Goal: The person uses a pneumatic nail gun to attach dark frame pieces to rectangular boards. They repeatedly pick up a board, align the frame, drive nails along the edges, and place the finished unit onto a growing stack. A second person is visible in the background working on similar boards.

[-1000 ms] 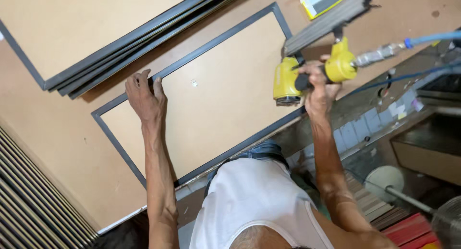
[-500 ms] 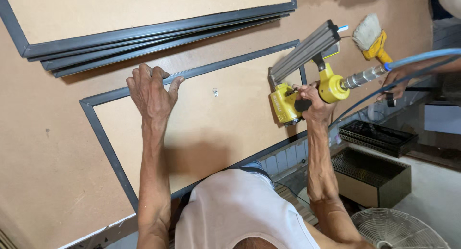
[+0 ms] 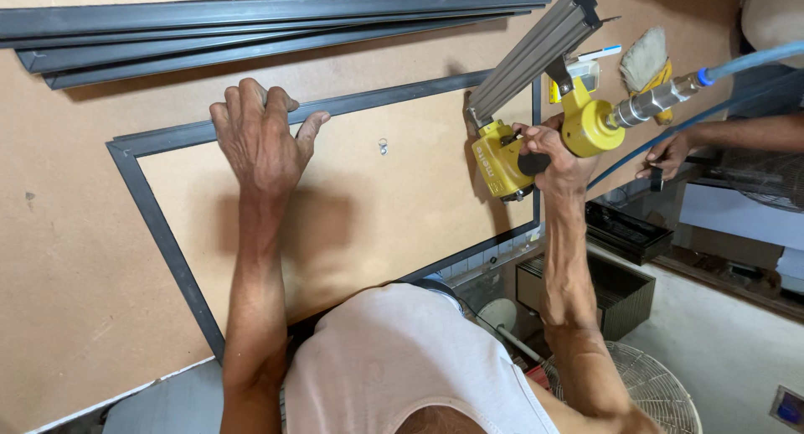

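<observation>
The left hand (image 3: pixel 264 141) lay flat, fingers spread, pinning the dark frame (image 3: pixel 159 233) at twelve o'clock; the right hand (image 3: pixel 557 153), fingers clenched round the yellow nail gun (image 3: pixel 511 153), needed its nose square against the rail

A picture-framing workshop, seen from above the bench.

A wide tan fibreboard worktop (image 3: pixel 75 258) fills the left of the frame, with a stack of dark grey frame mouldings (image 3: pixel 251 32) along the top edge. At upper right are a yellow pneumatic stapler (image 3: pixel 536 141) on a blue air hose (image 3: pixel 745 61) and a worn bristle brush (image 3: pixel 645 61) (yellow-handled); a wire-caged floor fan (image 3: pixel 645 392) stands at lower right.
</observation>
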A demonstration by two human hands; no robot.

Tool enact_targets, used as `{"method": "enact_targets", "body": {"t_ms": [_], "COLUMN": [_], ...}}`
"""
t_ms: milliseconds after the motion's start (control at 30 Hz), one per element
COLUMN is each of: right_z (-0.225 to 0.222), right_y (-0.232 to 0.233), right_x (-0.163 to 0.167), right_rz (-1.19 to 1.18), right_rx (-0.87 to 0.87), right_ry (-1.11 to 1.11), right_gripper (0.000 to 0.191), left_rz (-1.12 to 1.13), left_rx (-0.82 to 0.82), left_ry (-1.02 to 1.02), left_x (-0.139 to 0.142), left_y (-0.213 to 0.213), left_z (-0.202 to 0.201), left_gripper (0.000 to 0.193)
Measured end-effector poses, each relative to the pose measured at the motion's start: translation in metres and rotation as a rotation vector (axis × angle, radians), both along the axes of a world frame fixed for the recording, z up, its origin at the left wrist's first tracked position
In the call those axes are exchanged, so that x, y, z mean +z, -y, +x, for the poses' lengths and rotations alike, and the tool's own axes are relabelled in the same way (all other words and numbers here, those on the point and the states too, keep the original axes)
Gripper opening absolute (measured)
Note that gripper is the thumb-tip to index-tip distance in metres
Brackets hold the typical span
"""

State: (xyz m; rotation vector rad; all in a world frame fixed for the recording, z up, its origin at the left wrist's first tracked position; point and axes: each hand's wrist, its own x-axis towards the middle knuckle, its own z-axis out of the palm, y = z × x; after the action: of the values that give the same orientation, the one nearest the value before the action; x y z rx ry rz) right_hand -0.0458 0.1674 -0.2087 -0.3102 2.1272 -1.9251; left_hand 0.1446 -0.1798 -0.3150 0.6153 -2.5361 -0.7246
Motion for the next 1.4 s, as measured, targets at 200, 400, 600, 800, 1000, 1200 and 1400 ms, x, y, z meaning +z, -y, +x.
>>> {"method": "enact_targets", "body": {"t_ms": [200,400,600,800,1000,1200,1400], "right_z": [0.001,0.047,0.091,0.110,0.115,0.116,0.117], "right_y": [0.007,0.031,0.087,0.143,0.162,0.157,0.135], "right_x": [0.006,0.010,-0.004,0.000,0.006,0.004,0.001], "right_rz": [0.046,-0.012,-0.103,-0.140,-0.129,-0.122,-0.089], "right_rx": [0.013,-0.005,0.112,0.225,0.246,0.273,0.302], "right_ry": [-0.010,0.017,0.182,0.228,0.206,0.188,0.236], "right_gripper": [0.017,0.013,0.017,0.018,0.016,0.021,0.026], "left_rz": [0.010,0.083,0.210,0.119,0.134,0.143,0.099], "left_rx": [0.013,0.000,0.012,0.069,0.078,0.092,0.104], "left_ry": [-0.015,-0.034,0.018,-0.010,-0.040,-0.050,-0.041], "left_x": [0.002,0.012,0.000,-0.024,-0.039,-0.042,-0.032], "left_y": [0.001,0.006,0.029,0.038,0.031,0.027,0.031], "left_z": [-0.001,-0.001,0.016,0.012,-0.001,-0.001,0.000], "left_gripper": [0.046,0.041,0.038,0.037,0.037,0.027,0.037]}}
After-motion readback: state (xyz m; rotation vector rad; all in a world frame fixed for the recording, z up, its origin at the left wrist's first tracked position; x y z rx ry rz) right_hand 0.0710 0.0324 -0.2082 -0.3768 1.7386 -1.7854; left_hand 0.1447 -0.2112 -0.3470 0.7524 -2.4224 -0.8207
